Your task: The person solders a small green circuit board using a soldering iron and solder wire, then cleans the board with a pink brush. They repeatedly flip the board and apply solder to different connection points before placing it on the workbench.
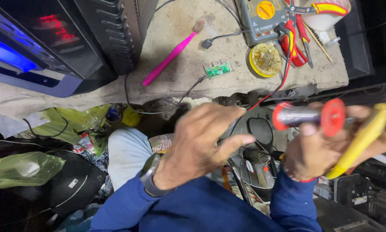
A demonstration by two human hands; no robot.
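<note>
Nearest the camera, two blue sleeves reach forward over a lap. The left hand [201,141], a watch [152,174] on its wrist, is blurred, its fingers loosely spread and curled with nothing in its grip. The right hand [326,150] has its grip closed around two things at once: a spool of solder [309,116] with red end discs, held sideways between thumb and fingers, and a yellow-handled soldering iron [365,137] slanting across the palm. Both are held in the air, short of the tabletop's near edge.

Below the hands lies a clutter of wires, green plastic bags [23,169] and dark casings.

Farther out, on the worn tabletop [175,73], a small green circuit board [218,68] sits near the front edge with a thin wire running from it. Left of it lies a pink toothbrush [171,53]; right of it, a round yellow tin [265,60]. Behind the tin are a multimeter [261,19] with a yellow dial and red-handled pliers [298,41]. A black appliance [55,43] with red and blue lights fills the far left.
</note>
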